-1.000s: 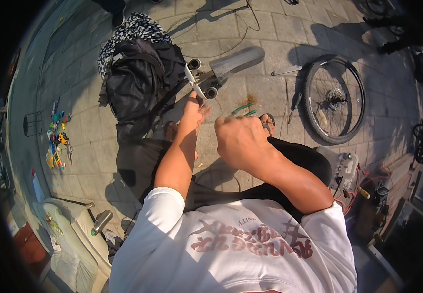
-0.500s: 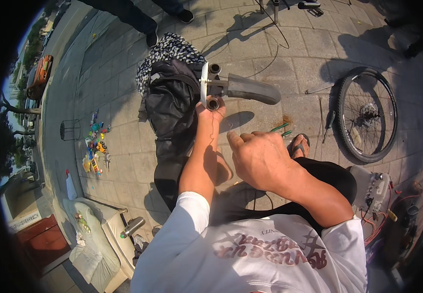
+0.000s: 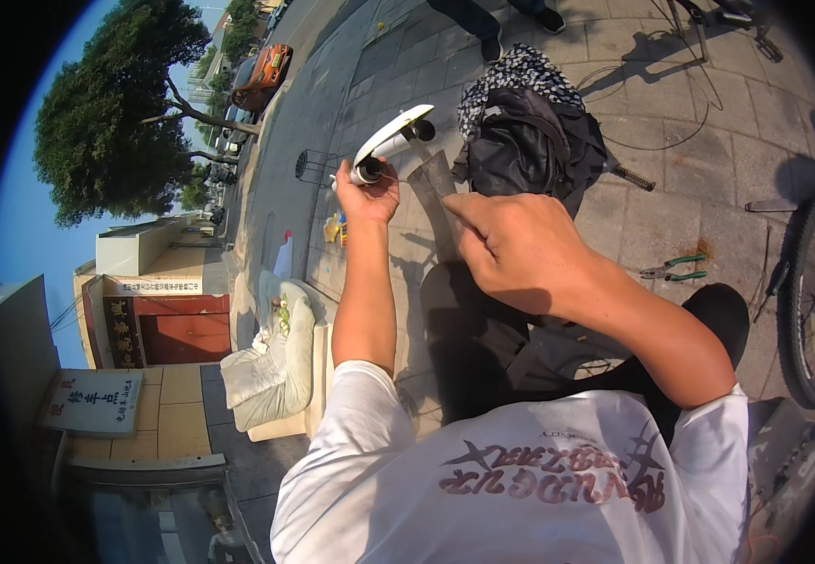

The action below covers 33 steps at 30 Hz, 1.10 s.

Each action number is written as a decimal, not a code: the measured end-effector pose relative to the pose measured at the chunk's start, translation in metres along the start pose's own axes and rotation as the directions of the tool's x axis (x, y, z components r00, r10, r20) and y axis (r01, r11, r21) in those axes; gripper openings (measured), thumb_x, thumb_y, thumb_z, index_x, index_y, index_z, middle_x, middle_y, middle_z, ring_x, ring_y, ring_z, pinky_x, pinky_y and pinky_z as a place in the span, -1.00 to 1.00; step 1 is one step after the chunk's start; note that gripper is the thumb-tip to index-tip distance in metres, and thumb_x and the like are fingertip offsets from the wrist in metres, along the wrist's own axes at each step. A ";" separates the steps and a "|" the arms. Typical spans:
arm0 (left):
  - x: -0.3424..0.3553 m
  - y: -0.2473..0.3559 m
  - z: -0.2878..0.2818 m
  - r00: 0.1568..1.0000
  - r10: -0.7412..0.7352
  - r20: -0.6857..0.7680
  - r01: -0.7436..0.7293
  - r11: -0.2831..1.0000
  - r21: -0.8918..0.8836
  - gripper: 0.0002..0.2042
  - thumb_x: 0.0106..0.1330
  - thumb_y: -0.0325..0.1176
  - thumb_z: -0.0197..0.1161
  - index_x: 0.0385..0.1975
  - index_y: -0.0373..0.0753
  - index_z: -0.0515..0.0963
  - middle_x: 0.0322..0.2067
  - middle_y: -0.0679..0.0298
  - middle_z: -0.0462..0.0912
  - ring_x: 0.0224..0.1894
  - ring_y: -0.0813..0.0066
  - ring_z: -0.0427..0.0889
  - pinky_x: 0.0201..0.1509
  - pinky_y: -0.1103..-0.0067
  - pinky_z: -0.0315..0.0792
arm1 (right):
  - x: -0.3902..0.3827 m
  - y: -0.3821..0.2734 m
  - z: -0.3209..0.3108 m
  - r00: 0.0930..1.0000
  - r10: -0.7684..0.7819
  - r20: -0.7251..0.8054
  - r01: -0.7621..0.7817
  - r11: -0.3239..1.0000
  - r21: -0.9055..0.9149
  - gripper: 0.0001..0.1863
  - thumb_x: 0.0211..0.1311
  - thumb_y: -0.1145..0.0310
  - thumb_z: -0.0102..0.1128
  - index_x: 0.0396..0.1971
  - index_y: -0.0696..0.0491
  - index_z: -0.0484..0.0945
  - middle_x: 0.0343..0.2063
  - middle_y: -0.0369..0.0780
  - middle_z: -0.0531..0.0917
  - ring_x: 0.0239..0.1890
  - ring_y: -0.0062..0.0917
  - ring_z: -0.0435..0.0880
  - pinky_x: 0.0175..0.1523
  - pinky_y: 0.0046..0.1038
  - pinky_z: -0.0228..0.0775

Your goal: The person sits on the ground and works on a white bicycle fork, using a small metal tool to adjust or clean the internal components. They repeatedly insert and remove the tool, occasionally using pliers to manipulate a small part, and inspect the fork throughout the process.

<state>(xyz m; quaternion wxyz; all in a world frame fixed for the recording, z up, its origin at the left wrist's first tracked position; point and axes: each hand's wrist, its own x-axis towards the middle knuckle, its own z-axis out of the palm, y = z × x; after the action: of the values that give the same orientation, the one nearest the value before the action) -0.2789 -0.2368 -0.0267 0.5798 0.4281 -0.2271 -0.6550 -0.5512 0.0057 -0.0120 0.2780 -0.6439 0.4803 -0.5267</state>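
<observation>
A white bicycle fork part (image 3: pixel 396 130) with two tubes and dark open ends is raised at the left of centre. My left hand (image 3: pixel 367 193) is closed round the near tube. A dark grey mudguard (image 3: pixel 434 193) hangs from the fork and slants down toward my right hand (image 3: pixel 520 246). The right hand's fingers are curled in, its fingertips beside the mudguard; whatever they hold, if anything, is hidden. Behind the hand lies a black bag (image 3: pixel 525 155) on a black-and-white patterned cloth (image 3: pixel 525 80).
Green-handled pliers (image 3: pixel 675 270) lie on the paving at right. A coil spring (image 3: pixel 633 177) sticks out beside the bag. A bicycle wheel (image 3: pixel 793 310) lies far right. At left are a cushioned seat (image 3: pixel 281 352) and a wire basket (image 3: pixel 315 166). Another person's legs (image 3: pixel 473 17) show at the top.
The view has swung left. My left hand has carried the fork and mudguard leftward, off the bag, and tilted them. My right hand has come beside the mudguard.
</observation>
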 end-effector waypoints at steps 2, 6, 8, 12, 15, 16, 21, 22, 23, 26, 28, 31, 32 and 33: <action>-0.004 0.006 -0.012 0.998 0.037 -0.058 -0.037 0.999 0.003 -0.56 0.45 0.04 0.02 -0.14 -0.27 0.57 -0.37 0.16 0.71 -0.40 0.30 0.71 -0.31 0.39 0.63 | 0.002 0.001 -0.001 0.997 -0.072 0.011 0.072 0.997 0.009 -0.69 0.22 0.42 0.12 -0.07 0.16 0.66 -0.45 0.03 0.71 -0.34 -0.01 0.71 -0.20 -0.08 0.55; 0.005 -0.005 -0.039 0.981 0.018 -0.191 -0.009 0.999 0.046 -0.50 0.44 0.11 -0.11 -0.24 -0.19 0.62 -0.41 0.20 0.70 -0.42 0.30 0.68 -0.44 0.46 0.44 | 0.009 0.006 0.001 0.987 -0.083 0.135 0.089 0.995 -0.039 -0.75 0.22 0.41 0.12 -0.15 0.15 0.65 -0.45 0.03 0.71 -0.34 -0.01 0.71 -0.22 -0.06 0.54; 0.012 -0.022 -0.054 0.980 0.041 -0.197 -0.020 0.994 0.108 -0.51 0.44 0.12 -0.10 -0.21 -0.19 0.61 -0.40 0.20 0.69 -0.42 0.30 0.67 -0.42 0.45 0.43 | 0.013 0.013 0.004 0.984 -0.074 0.161 0.081 0.996 -0.038 -0.81 0.20 0.42 0.13 -0.23 0.15 0.62 -0.47 0.03 0.70 -0.35 -0.01 0.71 -0.23 -0.05 0.53; 0.027 -0.046 -0.074 0.974 -0.038 -0.225 0.063 0.993 0.105 -0.53 0.42 0.17 -0.04 -0.19 -0.11 0.61 -0.38 0.23 0.69 -0.46 0.34 0.64 -0.52 0.54 0.31 | 0.022 0.032 0.014 0.983 -0.060 0.172 0.064 0.998 -0.021 -0.89 0.17 0.44 0.13 -0.37 0.17 0.56 -0.51 0.02 0.68 -0.38 -0.01 0.71 -0.25 -0.04 0.52; 0.035 -0.047 -0.078 0.969 -0.106 -0.222 0.159 0.958 0.237 -0.54 0.41 0.21 -0.06 -0.23 -0.04 0.61 -0.44 0.23 0.68 -0.47 0.36 0.61 -0.56 0.59 0.13 | 0.031 0.041 0.025 0.979 -0.056 0.197 0.060 0.998 -0.015 -0.88 0.16 0.44 0.13 -0.40 0.18 0.56 -0.53 0.03 0.67 -0.39 0.00 0.71 -0.26 -0.04 0.52; 0.039 -0.046 -0.078 0.969 -0.146 -0.197 0.188 0.959 0.214 -0.53 0.41 0.22 -0.06 -0.25 -0.05 0.60 -0.46 0.22 0.67 -0.48 0.36 0.60 -0.56 0.58 0.15 | 0.034 0.044 0.028 0.980 -0.067 0.188 0.069 0.998 -0.002 -0.88 0.16 0.44 0.13 -0.39 0.19 0.57 -0.53 0.04 0.67 -0.39 0.00 0.71 -0.26 -0.05 0.52; 0.056 -0.046 -0.082 0.943 -0.197 -0.267 0.242 0.959 0.147 -0.49 0.41 0.20 -0.06 -0.31 -0.18 0.55 -0.52 0.21 0.62 -0.49 0.27 0.60 -0.52 0.45 0.29 | 0.048 0.060 0.044 0.977 -0.055 0.207 0.055 0.998 0.006 -0.81 0.11 0.47 0.12 -0.32 0.22 0.63 -0.54 0.08 0.67 -0.41 0.01 0.72 -0.26 -0.06 0.54; 0.057 -0.045 -0.086 0.935 -0.200 -0.294 0.258 0.950 0.174 -0.50 0.41 0.18 -0.06 -0.32 -0.19 0.54 -0.52 0.22 0.61 -0.47 0.25 0.61 -0.51 0.42 0.32 | 0.051 0.063 0.048 0.979 -0.047 0.197 0.046 0.999 0.009 -0.80 0.10 0.48 0.12 -0.31 0.23 0.64 -0.54 0.08 0.67 -0.41 0.01 0.72 -0.26 -0.07 0.55; 0.060 -0.046 -0.090 0.934 -0.172 -0.314 0.231 0.959 0.164 -0.54 0.41 0.13 -0.04 -0.29 -0.18 0.55 -0.50 0.23 0.62 -0.44 0.23 0.63 -0.49 0.36 0.34 | 0.054 0.065 0.052 0.981 -0.041 0.188 0.039 0.999 0.012 -0.78 0.09 0.48 0.12 -0.30 0.23 0.65 -0.55 0.08 0.67 -0.41 0.00 0.72 -0.26 -0.08 0.55; 0.062 -0.045 -0.113 0.941 -0.157 -0.299 0.202 0.971 0.126 -0.58 0.39 0.09 -0.02 -0.28 -0.17 0.56 -0.46 0.24 0.63 -0.42 0.24 0.64 -0.46 0.31 0.37 | 0.057 0.071 0.062 0.982 -0.042 0.183 0.036 0.999 0.035 -0.83 0.02 0.47 0.17 -0.41 0.22 0.64 -0.55 0.06 0.69 -0.44 -0.03 0.74 -0.29 -0.10 0.58; 0.063 -0.041 -0.129 0.946 -0.099 -0.309 0.175 0.958 0.227 -0.59 0.40 0.06 -0.03 -0.29 -0.18 0.54 -0.44 0.16 0.62 -0.43 0.17 0.61 -0.45 0.30 0.37 | 0.057 0.072 0.069 0.981 -0.066 0.185 0.059 0.997 0.040 -0.86 -0.02 0.46 0.19 -0.47 0.21 0.63 -0.55 0.04 0.70 -0.46 -0.04 0.75 -0.30 -0.11 0.59; 0.062 -0.031 -0.149 0.947 -0.073 -0.312 0.158 0.953 0.257 -0.57 0.42 0.05 -0.10 -0.29 -0.20 0.52 -0.43 0.01 0.59 -0.48 0.08 0.52 -0.45 0.32 0.37 | 0.055 0.071 0.080 0.972 -0.105 0.210 0.103 0.994 0.020 -0.85 -0.01 0.46 0.20 -0.45 0.22 0.64 -0.54 0.03 0.71 -0.46 -0.07 0.75 -0.31 -0.12 0.59; 0.062 -0.028 -0.155 0.943 -0.108 -0.316 0.190 0.952 0.241 -0.57 0.42 0.06 -0.10 -0.29 -0.20 0.52 -0.43 0.02 0.58 -0.48 0.09 0.52 -0.45 0.33 0.37 | 0.055 0.070 0.083 0.967 -0.105 0.232 0.107 0.994 0.005 -0.84 -0.01 0.46 0.20 -0.44 0.22 0.64 -0.54 0.03 0.71 -0.46 -0.07 0.76 -0.31 -0.12 0.59; 0.061 -0.025 -0.160 0.942 -0.141 -0.305 0.218 0.947 0.236 -0.56 0.42 0.07 -0.11 -0.29 -0.20 0.52 -0.44 0.03 0.58 -0.49 0.09 0.51 -0.45 0.33 0.37 | 0.054 0.070 0.086 0.962 -0.103 0.254 0.109 0.994 -0.010 -0.84 -0.01 0.46 0.21 -0.44 0.23 0.64 -0.54 0.02 0.71 -0.45 -0.08 0.76 -0.31 -0.13 0.59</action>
<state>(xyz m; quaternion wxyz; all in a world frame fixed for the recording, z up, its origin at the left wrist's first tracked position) -0.1591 -0.2572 -0.1492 0.4807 0.6110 -0.1871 -0.6005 -0.4933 -0.0833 -0.0750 0.3006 -0.7339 0.4119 -0.4488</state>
